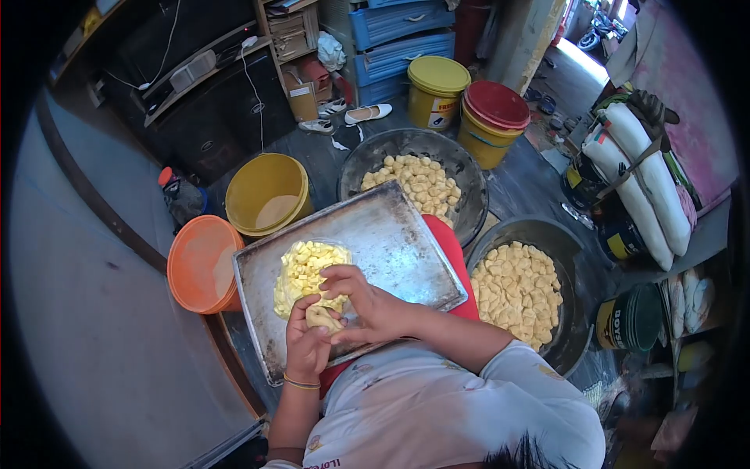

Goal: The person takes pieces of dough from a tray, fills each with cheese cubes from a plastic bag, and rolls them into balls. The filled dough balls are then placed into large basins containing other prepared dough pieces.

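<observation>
Your left hand (pixel 308 344), just below and left of the frame's centre, grips a dough piece (pixel 322 319) between thumb and fingers. Your right hand (pixel 379 313) curves in from the right, its thumb low by the dough and its fingers arched above; whether it grips the piece too, you cannot tell from this view. The step in hand looks like shaping that dough.

Let the left hand cradle it lightly from below while the right thumb and fingers work the edge. Press with even, small pinches and turn the piece between them, so that no side goes thin; soft dough like this probably tears or sticks if squeezed hard in one spot.

Work over the metal tray (pixel 391 234) at mid-frame, so that anything dropped lands there. The yellow cubes (pixel 312 266) sit on its left part, right behind your fingertips, so mind that your knuckles don't scatter them. If the dough turns tacky, the pale powder (pixel 225 272) in the orange bucket (pixel 191 262), at the left of the frame, may help, if it is flour. Use it sparingly, since a heavily dusted edge may bond poorly.
</observation>
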A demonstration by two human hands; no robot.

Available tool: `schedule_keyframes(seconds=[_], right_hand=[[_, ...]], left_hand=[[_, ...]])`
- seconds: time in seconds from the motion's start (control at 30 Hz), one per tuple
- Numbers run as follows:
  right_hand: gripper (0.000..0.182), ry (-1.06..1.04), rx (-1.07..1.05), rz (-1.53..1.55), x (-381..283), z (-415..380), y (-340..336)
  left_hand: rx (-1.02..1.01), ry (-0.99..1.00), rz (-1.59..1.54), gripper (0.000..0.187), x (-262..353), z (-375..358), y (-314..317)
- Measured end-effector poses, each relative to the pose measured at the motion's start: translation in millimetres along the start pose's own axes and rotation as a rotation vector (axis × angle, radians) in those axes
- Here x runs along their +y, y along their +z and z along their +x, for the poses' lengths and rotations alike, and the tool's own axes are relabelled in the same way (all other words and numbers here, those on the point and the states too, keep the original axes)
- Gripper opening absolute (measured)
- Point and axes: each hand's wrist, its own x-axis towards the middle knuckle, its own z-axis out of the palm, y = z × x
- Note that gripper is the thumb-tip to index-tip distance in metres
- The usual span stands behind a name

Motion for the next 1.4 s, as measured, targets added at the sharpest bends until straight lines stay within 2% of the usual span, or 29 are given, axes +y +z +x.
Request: schedule_keyframes(seconds=[0.07, 0.13, 0.17, 0.2, 0.27, 0.3, 0.37, 0.4, 0.43, 0.47, 0.5, 0.67, 0.73, 0.8, 0.87, 0.93, 1.0, 1.07, 1.13, 1.2, 1.27, 1.33, 1.4], right_hand=[[0.056, -0.107, -0.193, -0.114, -20, 11, -10], [0.049, -0.138, -0.235, -0.218, -12, 6, -9], [0.043, -0.173, -0.286, -0.330, -8, 5, -9], [0.043, -0.172, -0.287, -0.330, -6, 3, -13], [0.027, -0.026, -0.256, -0.180, -3, 1, -25], [0.019, 0.013, -0.160, -0.111, -7, 2, -32], [0.017, 0.178, 0.028, -0.091, -6, 0, -47], [0.018, -0.019, 0.283, -0.190, 15, 0, -59], [0.024, 0.125, 0.421, -0.293, 8, 1, -78], [0.030, 0.061, 0.476, -0.493, 6, 4, -99], [0.032, 0.102, 0.482, -0.594, 17, -3, -117], [0.037, 0.288, 0.466, -0.608, 28, -40, -154], [0.037, 0.322, 0.276, -0.573, 38, -51, -151], [0.037, 0.273, 0.273, -0.700, 58, -73, -161], [0.035, 0.460, 0.524, -0.685, 90, -103, -185], [0.036, 0.767, 0.716, -0.545, 131, -157, -217], [0.037, 0.958, 0.781, -0.592, 173, -230, -237], [0.039, 1.199, 0.701, -0.652, 200, -293, -235], [0.040, 1.330, 0.540, -0.677, 232, -349, -217], [0.043, 1.496, 0.522, -0.548, 230, -363, -195], [0.046, 1.458, 0.508, -0.721, 257, -385, -165], [0.049, 1.464, 0.520, -0.640, 257, -377, -148], [0.048, 1.375, 0.551, -0.864, 260, -369, -141]], left_hand=[[-0.003, -0.023, 0.023, 0.059, -3, 3, 9], [0.170, 0.068, 0.126, 0.063, -7, 3, 26], [0.118, 0.024, 0.099, 0.067, -5, 3, 25], [0.118, 0.024, 0.099, 0.067, -6, 3, 21], [-0.023, -0.088, 0.018, 0.061, -9, 4, 8], [-0.021, -0.090, 0.017, 0.061, -11, 5, 4], [-0.110, -0.161, 0.091, 0.052, -13, 6, -2], [-0.120, -0.178, 0.088, 0.052, -13, 8, -1], [-0.114, -0.124, 0.227, 0.049, -13, 9, 3], [-0.112, -0.071, 0.366, 0.048, -12, 9, 6], [-0.105, -0.092, 0.422, 0.047, -12, 9, 9], [-0.244, -0.175, 0.657, 0.046, -30, 39, 52], [-0.526, 0.092, 1.271, 0.048, -46, 69, 78], [-0.606, 0.103, 1.312, 0.047, -76, 95, 98], [-0.681, 0.113, 1.359, 0.046, -107, 114, 111], [-0.831, 0.212, 1.499, 0.047, -132, 127, 118], [-0.880, 0.186, 1.513, 0.047, -149, 134, 127], [-0.985, 0.166, 1.531, 0.045, -164, 138, 132], [-1.022, 0.174, 1.534, 0.043, -173, 140, 137], [-1.066, 0.074, 1.516, 0.040, -182, 142, 140], [-1.101, 0.107, 1.529, 0.037, -192, 145, 138], [-1.141, 0.006, 1.507, 0.036, -198, 146, 138], [-1.147, 0.035, 1.519, 0.034, -202, 146, 134]])
